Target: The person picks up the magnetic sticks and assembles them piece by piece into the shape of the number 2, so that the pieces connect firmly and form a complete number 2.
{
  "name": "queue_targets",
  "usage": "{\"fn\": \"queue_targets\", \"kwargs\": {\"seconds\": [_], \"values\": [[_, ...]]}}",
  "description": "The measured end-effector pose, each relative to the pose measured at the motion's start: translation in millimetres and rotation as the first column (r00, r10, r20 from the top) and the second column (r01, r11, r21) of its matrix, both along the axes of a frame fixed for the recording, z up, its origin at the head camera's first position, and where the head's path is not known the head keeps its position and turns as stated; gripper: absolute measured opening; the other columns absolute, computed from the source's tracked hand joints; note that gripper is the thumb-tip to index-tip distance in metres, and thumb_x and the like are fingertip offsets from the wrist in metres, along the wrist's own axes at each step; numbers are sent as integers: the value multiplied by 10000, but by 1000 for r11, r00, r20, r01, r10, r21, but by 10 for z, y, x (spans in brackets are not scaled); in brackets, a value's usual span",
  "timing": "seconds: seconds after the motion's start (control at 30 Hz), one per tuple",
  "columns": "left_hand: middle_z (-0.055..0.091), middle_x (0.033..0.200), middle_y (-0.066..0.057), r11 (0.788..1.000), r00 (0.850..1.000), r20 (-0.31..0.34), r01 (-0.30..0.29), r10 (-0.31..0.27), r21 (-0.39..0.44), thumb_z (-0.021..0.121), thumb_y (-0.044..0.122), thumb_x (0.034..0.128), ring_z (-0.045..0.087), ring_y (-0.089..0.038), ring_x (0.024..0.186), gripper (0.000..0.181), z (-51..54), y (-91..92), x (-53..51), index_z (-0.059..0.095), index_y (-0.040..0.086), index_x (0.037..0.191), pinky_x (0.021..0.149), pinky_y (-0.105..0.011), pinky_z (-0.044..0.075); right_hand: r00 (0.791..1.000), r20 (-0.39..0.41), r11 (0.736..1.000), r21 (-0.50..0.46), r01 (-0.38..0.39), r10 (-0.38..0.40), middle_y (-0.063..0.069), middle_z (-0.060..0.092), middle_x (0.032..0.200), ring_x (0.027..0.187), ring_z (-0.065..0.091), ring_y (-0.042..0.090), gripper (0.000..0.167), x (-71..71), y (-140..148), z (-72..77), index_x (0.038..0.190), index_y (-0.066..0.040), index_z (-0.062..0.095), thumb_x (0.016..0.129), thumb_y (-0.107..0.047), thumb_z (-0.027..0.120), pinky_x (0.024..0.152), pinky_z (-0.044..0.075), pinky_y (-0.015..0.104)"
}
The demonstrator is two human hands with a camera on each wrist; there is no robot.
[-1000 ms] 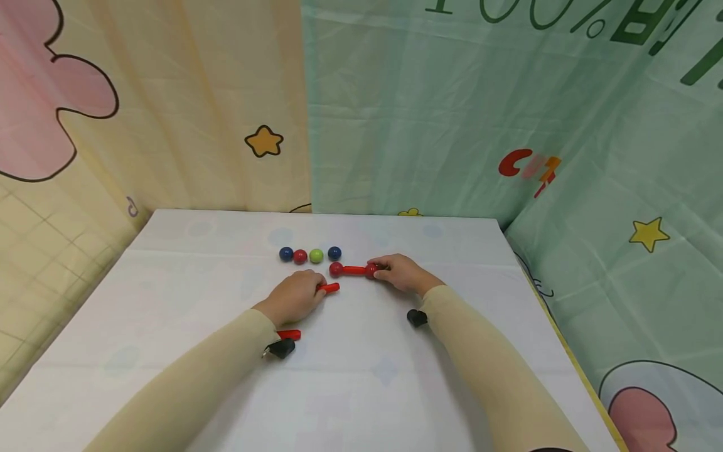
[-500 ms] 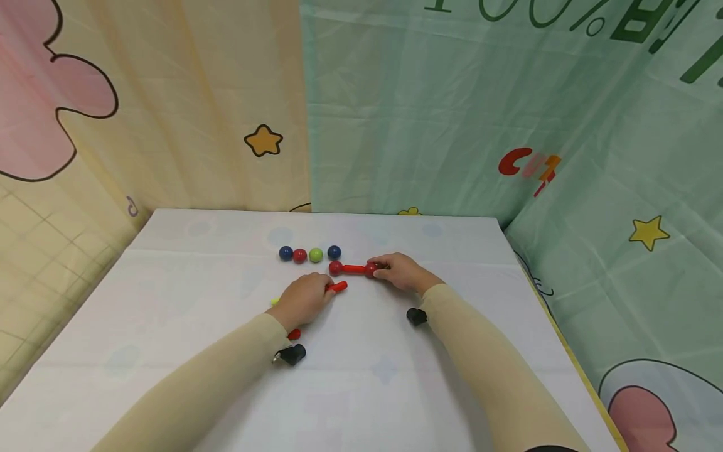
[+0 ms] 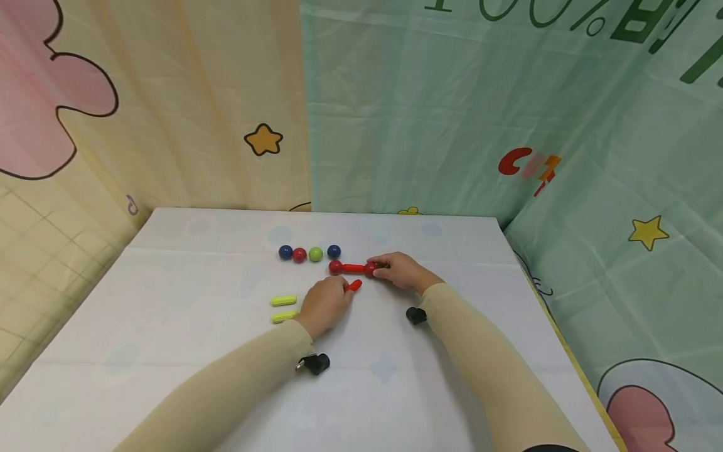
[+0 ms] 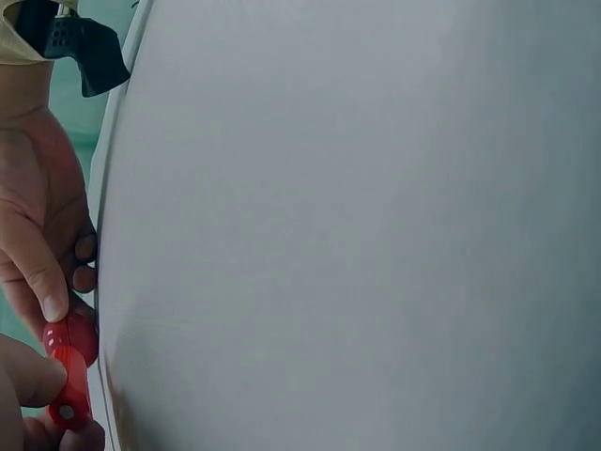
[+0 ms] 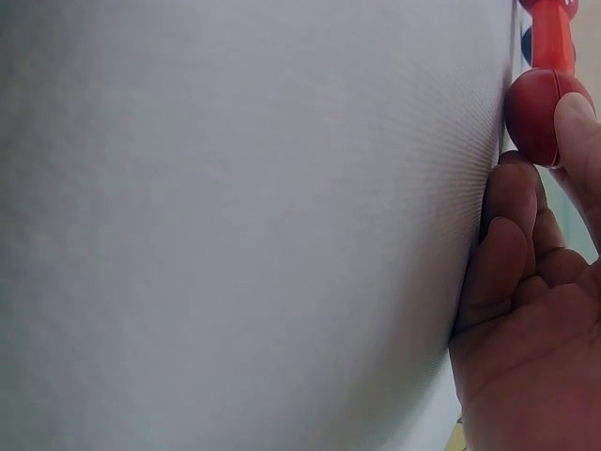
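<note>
In the head view a red rod (image 3: pixel 353 269) joins two red balls, one of them the left ball (image 3: pixel 336 267). My right hand (image 3: pixel 403 274) pinches the right-hand ball between thumb and fingers, seen also as a red ball (image 5: pixel 537 117) in the right wrist view. Just below and in front of this piece, my left hand (image 3: pixel 326 306) pinches a second red stick (image 3: pixel 354 285), whose tip points right toward the right-hand ball. The left wrist view shows that stick (image 4: pixel 68 390) between thumb and fingers; whether it touches the ball is unclear.
Behind the hands stand a blue ball (image 3: pixel 285 252), a red ball (image 3: pixel 299 255), a green ball (image 3: pixel 315 254) and another blue ball (image 3: pixel 334 252). Two yellow-green sticks, one of them the upper stick (image 3: pixel 283 301), lie left of my left hand on the white table (image 3: pixel 169 282).
My left hand has moved right with the red stick, uncovering the yellow-green sticks; the red piece near its wrist is now out of sight. My right hand has stayed on the ball.
</note>
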State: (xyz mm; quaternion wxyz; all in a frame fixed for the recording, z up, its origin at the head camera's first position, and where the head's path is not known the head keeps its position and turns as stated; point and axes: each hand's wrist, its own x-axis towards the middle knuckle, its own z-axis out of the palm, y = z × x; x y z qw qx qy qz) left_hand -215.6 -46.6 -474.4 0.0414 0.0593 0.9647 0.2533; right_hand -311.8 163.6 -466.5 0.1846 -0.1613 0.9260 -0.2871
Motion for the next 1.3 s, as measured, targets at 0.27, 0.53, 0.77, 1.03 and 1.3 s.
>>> {"fn": "queue_targets", "kwargs": {"seconds": [0.27,0.53,0.77,1.03,1.3], "values": [[749,1047,-102,998,1000,10,-24,23,56,639,249,1048,662,-243,883,293,54,140,11,714,10,1199,918,-437,580,1000,6,1000,-27,-2,2,89,679,1406,1321,585,277,439,-20,6,-6,1479,-197,628,1046,-252,671,1191,432,493],[741,1048,-112,994,998,37,-57,54,95,660,255,1039,651,-255,878,302,40,235,-34,706,3,1199,939,-454,575,1000,15,999,-43,12,-11,82,694,1385,1335,590,279,439,-11,9,-4,1472,-186,635,1040,-243,679,1186,438,492],[733,1078,-118,993,996,44,-86,82,82,668,275,1041,660,-263,910,339,40,278,-42,689,-4,1232,977,-450,575,999,27,998,-53,20,-18,77,699,1371,1340,585,292,428,-8,3,-4,1458,-185,648,1035,-234,686,1189,434,507],[723,1055,-120,992,995,41,-89,86,87,669,281,1043,648,-257,892,354,15,295,-56,682,-16,1235,990,-453,579,1000,14,999,-49,15,-15,63,701,1367,1348,582,285,426,-28,0,-26,1456,-197,651,1035,-247,686,1202,420,504],[678,900,-78,993,996,39,-78,75,92,672,282,1039,610,-242,801,290,11,303,-78,689,2,1111,898,-422,577,1000,15,999,-50,11,-10,68,700,1378,1354,579,288,426,-30,6,-25,1457,-186,650,1035,-237,685,1202,420,503]]}}
